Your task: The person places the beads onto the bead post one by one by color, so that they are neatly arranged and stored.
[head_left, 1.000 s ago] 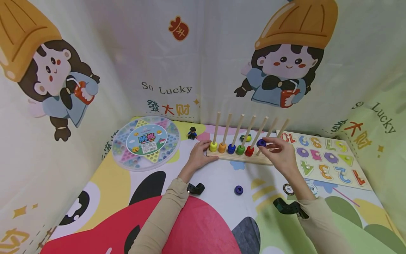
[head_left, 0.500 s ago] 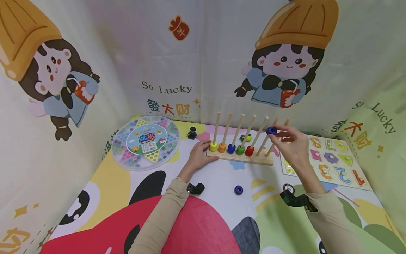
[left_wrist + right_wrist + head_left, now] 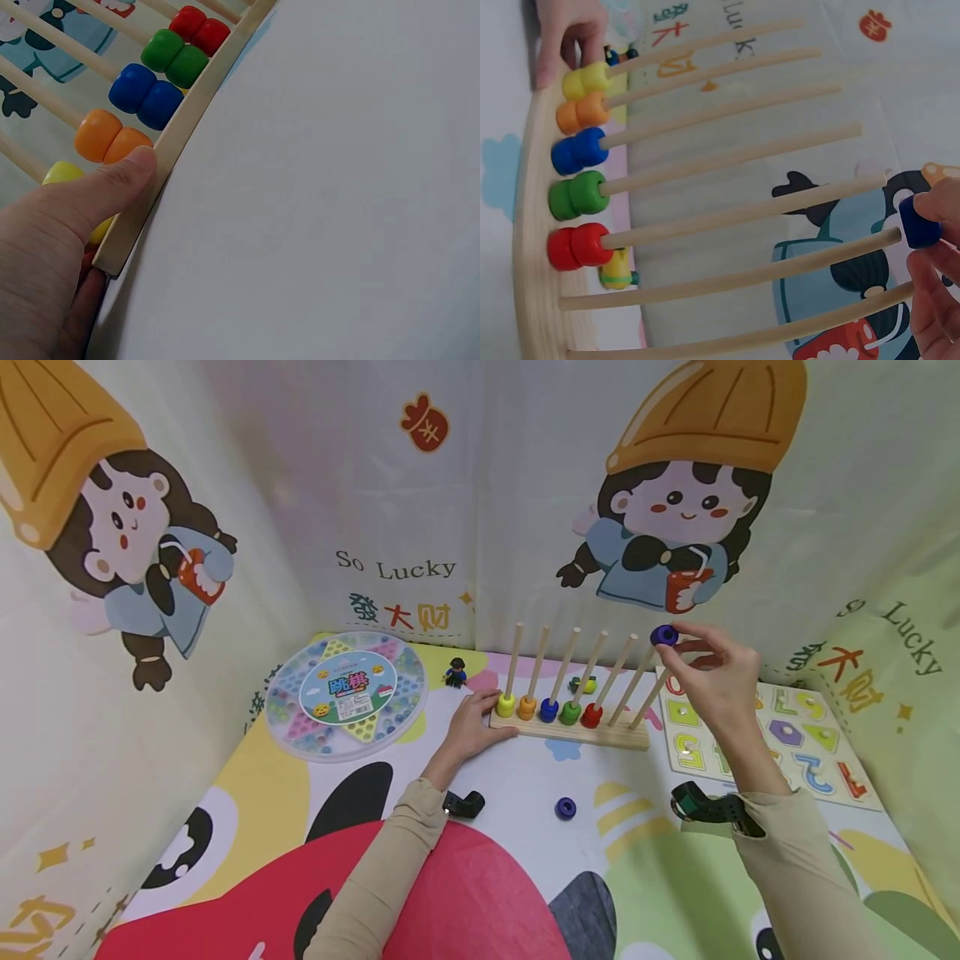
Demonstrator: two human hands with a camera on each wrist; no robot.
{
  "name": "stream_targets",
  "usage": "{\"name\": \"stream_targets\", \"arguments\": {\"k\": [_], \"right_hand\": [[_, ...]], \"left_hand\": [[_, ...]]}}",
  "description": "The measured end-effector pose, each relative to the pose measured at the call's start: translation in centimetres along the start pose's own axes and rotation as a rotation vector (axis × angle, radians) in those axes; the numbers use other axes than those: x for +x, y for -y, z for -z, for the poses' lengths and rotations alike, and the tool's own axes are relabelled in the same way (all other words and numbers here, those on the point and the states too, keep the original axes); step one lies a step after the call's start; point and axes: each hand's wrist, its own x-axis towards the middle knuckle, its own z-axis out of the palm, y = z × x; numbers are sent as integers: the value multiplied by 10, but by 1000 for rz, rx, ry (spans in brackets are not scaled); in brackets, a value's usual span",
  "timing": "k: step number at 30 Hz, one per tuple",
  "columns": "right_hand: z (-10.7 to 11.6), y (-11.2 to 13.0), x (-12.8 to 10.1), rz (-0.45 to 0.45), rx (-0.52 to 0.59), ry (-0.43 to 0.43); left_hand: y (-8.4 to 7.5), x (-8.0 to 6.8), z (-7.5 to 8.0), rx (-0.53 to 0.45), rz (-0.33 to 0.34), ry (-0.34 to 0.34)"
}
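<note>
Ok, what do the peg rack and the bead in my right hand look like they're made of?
The peg rack looks like bare, unpainted wood: pale tan base and dowels with a matte surface. The dark blue bead, pinched by the right hand, has a smooth, even, slightly glossy coat; painted wood seems likely, though plastic can't be ruled out.

Round checkers box (image 3: 347, 696), number puzzle (image 3: 780, 731), toy figure (image 3: 454, 672), loose purple bead (image 3: 566, 808).

bright beads on pale wooden pegs
yellow bead (image 3: 506, 704); orange bead (image 3: 527, 707); blue bead (image 3: 549, 710); green bead (image 3: 570, 713); red bead (image 3: 592, 716); dark blue bead (image 3: 663, 636)
</note>
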Motion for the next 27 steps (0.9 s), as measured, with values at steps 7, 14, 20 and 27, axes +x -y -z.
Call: {"name": "stream_targets", "arguments": {"k": [7, 14, 20, 27], "right_hand": [[0, 0, 5, -34, -63, 2], [-1, 1, 4, -34, -108, 10], [-1, -2, -11, -64, -64, 3], [-7, -12, -40, -88, 8, 74]], "left_hand": [[0, 0, -1, 18, 5, 6], [1, 0, 0, 22, -5, -3], [2, 1, 0, 23, -3, -1], [2, 1, -1, 23, 14, 5]]}}
